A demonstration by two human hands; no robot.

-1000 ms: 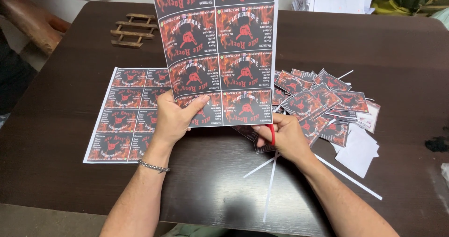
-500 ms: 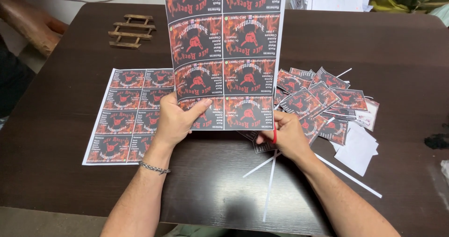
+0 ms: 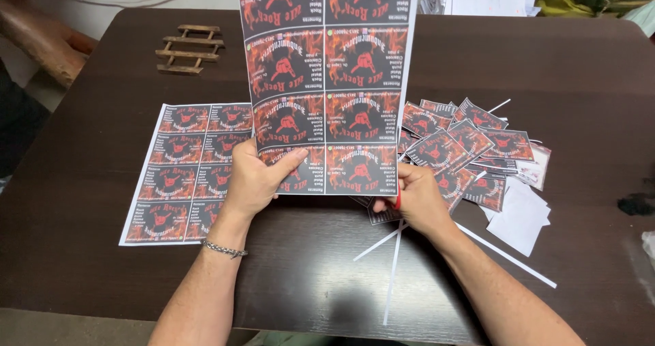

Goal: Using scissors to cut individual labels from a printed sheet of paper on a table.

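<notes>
1. Two hands are engaged with one tall paper sheet printed with red-and-black cards [image 3: 327, 80], which is held upright above the dark wooden table [image 3: 580, 59] so its rows face the camera.
2. The left hand [image 3: 256, 182] is closed on the sheet's lower left corner, thumb laid across the front, fingers behind.
3. The right hand [image 3: 416, 199] is closed at the lower right edge; a red-handled tool [image 3: 398, 199], probably scissors, shows in it, though the blades are hidden.
4. The sheet thus rises far from both grips, pinched only along its near edge.
5. A second printed sheet [image 3: 181, 172] lies flat to the left.
6. Cut cards [image 3: 471, 148] and white paper strips [image 3: 396, 264] are heaped right, beside the cutting hand.
</notes>
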